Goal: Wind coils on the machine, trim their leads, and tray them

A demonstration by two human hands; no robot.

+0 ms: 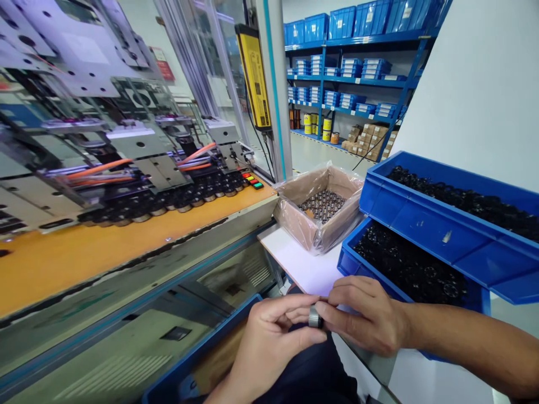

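Two hands meet low, just off the edge of the white tabletop [303,266]: the left hand [269,336] and the right hand [366,317] both pinch one small metal ring [315,317] between thumb and fingers [290,306]. It looks stiff, smooth and light (probably slippery if oiled), so it is best gripped across its outer rim. Beyond the right hand stand two blue bins [421,224] of black parts and a lined cardboard box [303,224].

White table [304,267] bearing a plastic-lined cardboard box [304,225] and, just beside it, a blue bin [352,264].
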